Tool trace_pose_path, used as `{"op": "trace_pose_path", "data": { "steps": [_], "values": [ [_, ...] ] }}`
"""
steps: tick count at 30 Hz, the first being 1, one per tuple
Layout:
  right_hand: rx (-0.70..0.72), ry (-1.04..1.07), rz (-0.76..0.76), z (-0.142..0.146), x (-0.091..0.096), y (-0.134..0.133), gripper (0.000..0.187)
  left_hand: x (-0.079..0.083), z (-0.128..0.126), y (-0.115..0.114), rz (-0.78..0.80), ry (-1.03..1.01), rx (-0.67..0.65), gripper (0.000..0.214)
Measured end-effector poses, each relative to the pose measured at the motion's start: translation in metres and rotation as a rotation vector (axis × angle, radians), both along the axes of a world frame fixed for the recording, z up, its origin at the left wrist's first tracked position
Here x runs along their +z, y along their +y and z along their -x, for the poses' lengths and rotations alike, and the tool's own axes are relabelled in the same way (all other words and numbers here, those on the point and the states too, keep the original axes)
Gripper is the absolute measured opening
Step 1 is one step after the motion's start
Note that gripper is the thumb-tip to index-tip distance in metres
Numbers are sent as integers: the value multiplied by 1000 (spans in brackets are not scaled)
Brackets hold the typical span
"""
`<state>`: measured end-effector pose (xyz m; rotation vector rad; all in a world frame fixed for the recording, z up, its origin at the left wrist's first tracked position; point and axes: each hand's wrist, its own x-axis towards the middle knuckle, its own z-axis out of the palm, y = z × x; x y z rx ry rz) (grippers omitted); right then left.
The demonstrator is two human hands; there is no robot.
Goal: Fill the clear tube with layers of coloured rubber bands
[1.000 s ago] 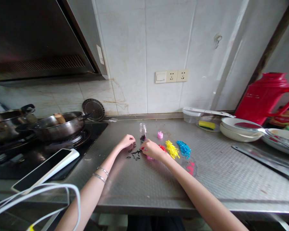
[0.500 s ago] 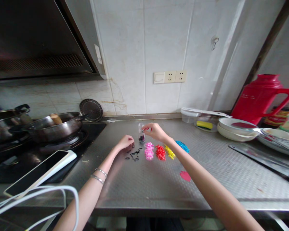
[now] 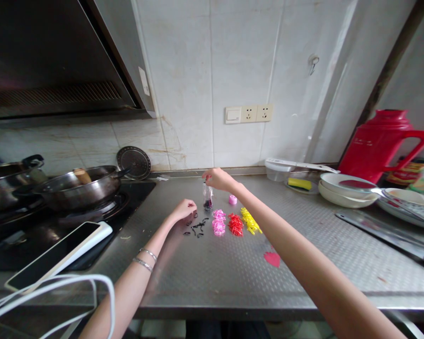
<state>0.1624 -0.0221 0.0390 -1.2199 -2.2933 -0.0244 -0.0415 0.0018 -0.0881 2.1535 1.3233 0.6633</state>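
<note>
1. Fingers (image 3: 207, 176) of our right hand (image 3: 219, 179) are drawn narrow into a pinch just above the mouth of the small clear bottle (image 3: 207, 197). A dark speck shows at the tips, too small for us to name.
2. Our left hand (image 3: 185, 208) rests curled on the counter (image 3: 321, 254), tips down among the loose black bands (image 3: 198, 227). We cannot tell whether they grip one.
3. The bottle stands upright, uncapped, with dark bands in its bottom. Its pink cap (image 3: 232, 199) lies just beside it, to the right.
4. Pink (image 3: 219, 222), red (image 3: 236, 224) and yellow (image 3: 250, 220) heaps of bands lie in a row in front of the bottle.
5. We judge the bands featherlight, soft and springy, apt to cling together or flick away. A fingertip pinch across one loop suits them best.
6. The bottle looks light and tippy, so we would hold it low around its body.
</note>
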Motion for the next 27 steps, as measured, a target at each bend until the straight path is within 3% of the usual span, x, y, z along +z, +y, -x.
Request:
{"op": "trace_pose_path", "data": {
  "steps": [7, 17, 22, 27],
  "values": [
    [-6, -51, -6, -1, 2, 0, 30, 2, -2, -1, -1, 9, 1, 23],
    [31, 69, -31, -7, 1, -2, 29, 3, 0, -1, 1, 7, -6, 23],
    [16, 216, -66, -18, -12, -13, 29, 8, 2, -3, 31, 32, -63, 25],
    [-26, 352, -54, -32, -40, -29, 27, 13, 4, -6, 99, 62, -136, 34]
  ]
}}
